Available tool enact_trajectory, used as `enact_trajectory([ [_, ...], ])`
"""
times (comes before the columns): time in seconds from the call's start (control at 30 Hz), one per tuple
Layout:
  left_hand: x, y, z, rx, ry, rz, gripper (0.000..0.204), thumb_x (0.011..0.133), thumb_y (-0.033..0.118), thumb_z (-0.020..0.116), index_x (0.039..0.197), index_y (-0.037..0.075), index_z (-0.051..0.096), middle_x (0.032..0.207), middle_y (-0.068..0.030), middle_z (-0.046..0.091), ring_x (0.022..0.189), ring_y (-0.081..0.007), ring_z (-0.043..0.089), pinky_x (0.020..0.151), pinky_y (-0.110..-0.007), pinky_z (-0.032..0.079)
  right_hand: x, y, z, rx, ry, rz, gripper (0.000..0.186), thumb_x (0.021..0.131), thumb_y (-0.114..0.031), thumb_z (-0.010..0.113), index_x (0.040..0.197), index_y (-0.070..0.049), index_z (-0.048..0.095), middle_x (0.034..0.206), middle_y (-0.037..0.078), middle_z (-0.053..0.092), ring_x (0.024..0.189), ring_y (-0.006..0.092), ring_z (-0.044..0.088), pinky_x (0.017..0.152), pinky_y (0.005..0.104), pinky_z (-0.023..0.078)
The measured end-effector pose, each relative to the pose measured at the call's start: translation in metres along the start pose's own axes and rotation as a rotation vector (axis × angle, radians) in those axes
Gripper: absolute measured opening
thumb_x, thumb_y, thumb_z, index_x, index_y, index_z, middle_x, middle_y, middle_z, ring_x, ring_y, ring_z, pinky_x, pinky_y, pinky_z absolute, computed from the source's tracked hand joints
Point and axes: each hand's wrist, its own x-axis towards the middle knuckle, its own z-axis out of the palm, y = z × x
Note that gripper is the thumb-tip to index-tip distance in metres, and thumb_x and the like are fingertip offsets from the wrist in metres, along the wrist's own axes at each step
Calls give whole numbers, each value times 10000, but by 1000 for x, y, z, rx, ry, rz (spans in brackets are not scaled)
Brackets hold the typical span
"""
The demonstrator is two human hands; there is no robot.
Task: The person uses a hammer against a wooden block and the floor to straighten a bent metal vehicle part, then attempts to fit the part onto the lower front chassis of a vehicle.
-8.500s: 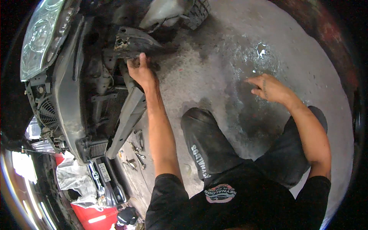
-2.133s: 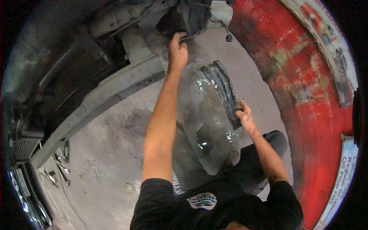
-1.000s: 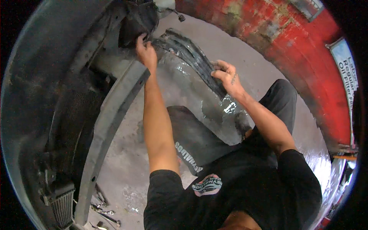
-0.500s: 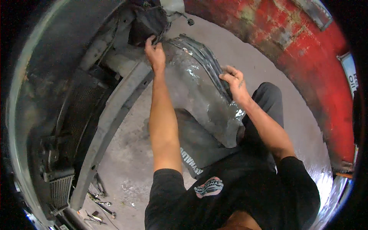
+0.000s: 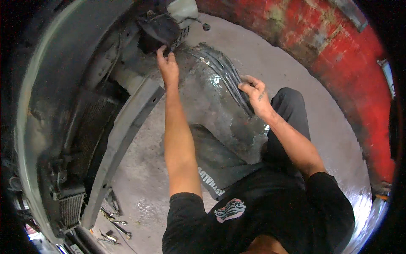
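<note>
My left hand (image 5: 168, 64) reaches up at the top centre, its fingers curled on the lower edge of a black plastic part (image 5: 157, 31) under the car's front end. A white plastic piece (image 5: 182, 10) and a small dangling connector (image 5: 206, 26) are beside that part. My right hand (image 5: 256, 94) grips the near end of a long, dark, ribbed bracket-like piece (image 5: 226, 74), held at a slant over the floor, its far end near the black part. Whether that far end touches the car I cannot tell.
The car's grey bumper beam (image 5: 127, 135) runs diagonally at left, beside a small finned cooler (image 5: 72, 211). Several hand tools (image 5: 112, 235) lie on the concrete floor (image 5: 292, 63) at lower left. A weathered red wall (image 5: 347, 84) curves along the right.
Since 8.5 seconds ago, my right hand has taken hold of the ribbed piece. Over the last second that piece shifted slightly down and right. My left hand stays at the black part.
</note>
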Motion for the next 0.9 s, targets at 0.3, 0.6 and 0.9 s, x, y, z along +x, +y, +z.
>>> enact_trajectory([
  [0.3, 4, 13, -9, 92, 94, 116, 350, 936, 76, 625, 1257, -60, 591, 1162, -156, 659, 904, -225, 628, 842, -347, 486, -1, 5, -14, 9, -35, -37, 426, 886, -196, 657, 1225, 61, 667, 1027, 119, 725, 936, 181, 659, 864, 319, 504],
  [0.6, 15, 30, -19, -38, 244, 123, 246, 936, 83, 638, 1092, -107, 635, 950, -141, 685, 834, -213, 619, 780, -339, 490, -4, 5, -23, -7, -72, -55, 401, 902, -158, 679, 1256, 30, 662, 1029, 87, 719, 900, 149, 640, 827, 304, 505],
  [0.9, 13, 36, -24, 186, 236, 225, 160, 955, 66, 658, 989, -89, 636, 861, -85, 653, 758, -167, 586, 711, -315, 478, 9, 37, -4, 190, -97, -144, 337, 948, -101, 668, 1255, 38, 643, 1067, 80, 714, 957, 157, 643, 867, 306, 507],
])
